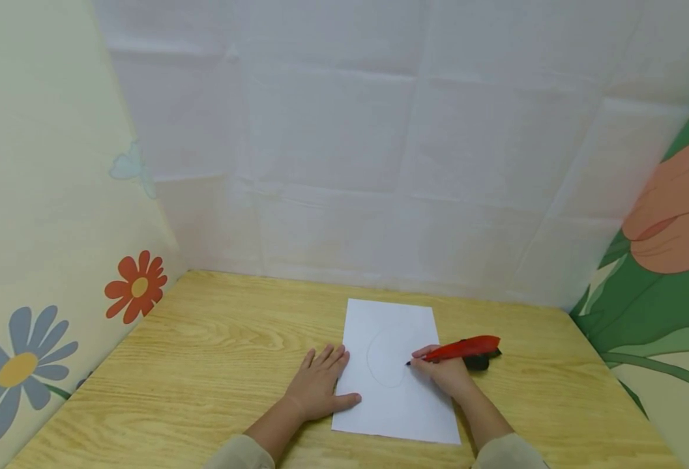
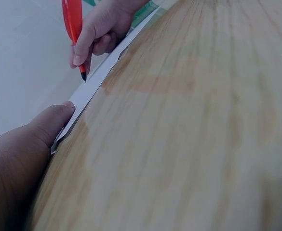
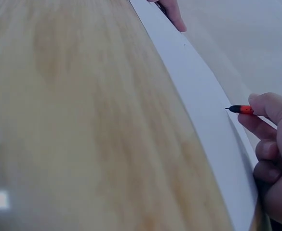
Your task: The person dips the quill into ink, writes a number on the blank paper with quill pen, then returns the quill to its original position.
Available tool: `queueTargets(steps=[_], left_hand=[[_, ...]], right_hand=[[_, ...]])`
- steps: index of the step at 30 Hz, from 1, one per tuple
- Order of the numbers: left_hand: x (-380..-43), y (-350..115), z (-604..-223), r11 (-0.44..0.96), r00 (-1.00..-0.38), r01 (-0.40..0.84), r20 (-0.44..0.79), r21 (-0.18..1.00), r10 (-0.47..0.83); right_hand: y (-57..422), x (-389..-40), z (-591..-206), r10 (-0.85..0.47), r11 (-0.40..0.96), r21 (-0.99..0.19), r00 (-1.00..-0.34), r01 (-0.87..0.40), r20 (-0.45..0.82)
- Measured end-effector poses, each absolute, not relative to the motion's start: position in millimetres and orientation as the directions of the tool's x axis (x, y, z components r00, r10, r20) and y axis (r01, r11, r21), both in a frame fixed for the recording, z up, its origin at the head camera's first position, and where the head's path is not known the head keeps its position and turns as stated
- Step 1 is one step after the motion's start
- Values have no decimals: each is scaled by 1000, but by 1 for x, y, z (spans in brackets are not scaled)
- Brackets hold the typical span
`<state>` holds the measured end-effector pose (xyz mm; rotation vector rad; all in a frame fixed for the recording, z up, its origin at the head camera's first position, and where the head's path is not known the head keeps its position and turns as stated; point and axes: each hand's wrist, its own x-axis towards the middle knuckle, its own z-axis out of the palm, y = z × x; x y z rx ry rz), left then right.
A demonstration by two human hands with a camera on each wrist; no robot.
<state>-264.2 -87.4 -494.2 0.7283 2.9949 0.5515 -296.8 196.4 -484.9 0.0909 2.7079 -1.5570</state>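
The right hand's grip (image 1: pixel 446 374) is closed around a red pen (image 1: pixel 473 347), pinching it between thumb and fingers near its black tip, with the other fingers folded in beneath. The left hand's grip (image 1: pixel 321 384) is released: its fingers are spread and lie flat, their tips at the left edge of a white sheet of paper (image 1: pixel 391 413), and its thumb reaches out onto the sheet. The pen leans out of the right grip, its broad red body slanting up and to the right past the hand, its tip at the right side of a faint oval outline (image 1: pixel 367 357) on the paper. Whether the tip touches the sheet or sits just above it, I cannot tell. The paper lies flat on the table (image 1: pixel 233 365) between the two grips, with the right one over its right edge. Counted, there are one pen, one sheet, one oval outline and one black object (image 1: pixel 476 362), partly hidden behind the pen, its kind unclear, on the table just beside the paper's right edge
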Motion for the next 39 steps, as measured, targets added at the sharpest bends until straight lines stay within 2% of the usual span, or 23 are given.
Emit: queueTargets(steps=[22, 30, 39], left_hand=[[-268, -88, -501, 832, -888, 454, 94, 319, 449], [-268, -88, -501, 838, -893, 444, 88, 315, 440], [-265, -88, -495, 826, -890, 448, 89, 342, 446]], right_hand=[[192, -304, -485, 69, 488, -870, -997, 72, -44], [191, -306, -484, 60, 480, -877, -998, 35, -7], [188, -309, -483, 81, 470, -879, -995, 85, -53]])
